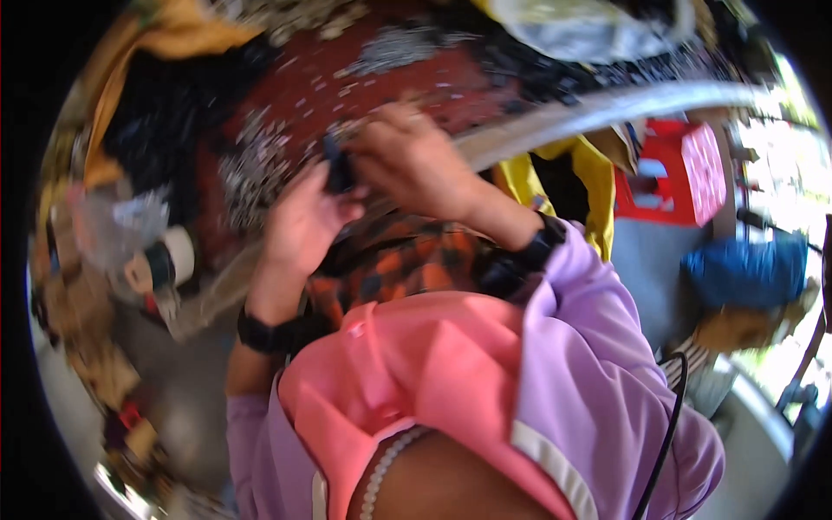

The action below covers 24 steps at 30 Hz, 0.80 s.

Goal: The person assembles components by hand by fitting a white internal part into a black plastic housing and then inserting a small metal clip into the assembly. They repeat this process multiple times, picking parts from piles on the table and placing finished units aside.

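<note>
A small black part [339,165] stands up between the thumb and fingers of my left hand [303,221], which is closed on it. Close beside it on the right, my right hand [412,160] has its fingers curled and bent toward the part. Motion blurs these fingertips, and what they hold, if anything, is too small to name. Both hands are over the near edge of a dark red tabletop [303,82]. A heap of small silvery pieces [251,173] lies to the left of my hands, and another silvery pile [399,50] lies farther back.
Heaps of black parts [165,104] cover the table's left side. At the back right is a whitish bag [598,30]. A yellow bag [598,186], a red plastic stool [685,173] and a blue bundle [750,269] are on the right. A roll [165,260] sits at the left edge.
</note>
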### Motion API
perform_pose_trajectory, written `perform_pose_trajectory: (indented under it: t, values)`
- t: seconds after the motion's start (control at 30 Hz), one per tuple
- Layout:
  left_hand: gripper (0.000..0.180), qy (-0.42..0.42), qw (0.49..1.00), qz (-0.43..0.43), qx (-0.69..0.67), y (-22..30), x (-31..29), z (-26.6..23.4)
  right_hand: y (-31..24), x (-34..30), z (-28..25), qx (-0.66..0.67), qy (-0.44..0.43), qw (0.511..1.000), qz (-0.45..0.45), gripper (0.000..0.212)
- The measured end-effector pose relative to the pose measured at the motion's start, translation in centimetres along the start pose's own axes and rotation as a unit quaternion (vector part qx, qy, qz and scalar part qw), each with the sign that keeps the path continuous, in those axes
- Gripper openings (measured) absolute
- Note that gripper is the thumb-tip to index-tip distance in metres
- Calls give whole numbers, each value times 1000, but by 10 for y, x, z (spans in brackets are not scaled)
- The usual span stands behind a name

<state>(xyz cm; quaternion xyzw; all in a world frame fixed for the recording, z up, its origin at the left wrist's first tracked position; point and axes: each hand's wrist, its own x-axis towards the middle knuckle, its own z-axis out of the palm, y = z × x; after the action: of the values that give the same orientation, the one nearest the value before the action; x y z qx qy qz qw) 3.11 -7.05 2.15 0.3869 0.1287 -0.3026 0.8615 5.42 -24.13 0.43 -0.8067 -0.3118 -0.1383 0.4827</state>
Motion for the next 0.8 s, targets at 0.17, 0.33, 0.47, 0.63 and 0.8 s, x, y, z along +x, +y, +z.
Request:
perform_pose_trajectory:
  t: [0.17, 0.33, 0.47, 0.63, 0.8]
  values:
    - [22, -8, 999, 32, 24, -1, -7, -8, -17, 12, -4, -51, -39, 996, -54, 17]
    - [23, 1, 999, 36, 30, -6, -11, -16, -24, 16, 6, -73, -89, 990, -76, 16]
    - [25, -24, 998, 33, 50, -7, -18, -15, -30, 18, 9, -70, -124, 987, -72, 14]
    - [29, -15, 987, 30, 159, -11, -24, -14, -39, 21, 8, -84, -186, 979, -17, 13]
    - [31, -15, 987, 52, 153, -10, -25, -25, -39, 28, 19, -111, -193, 975, -20, 10]
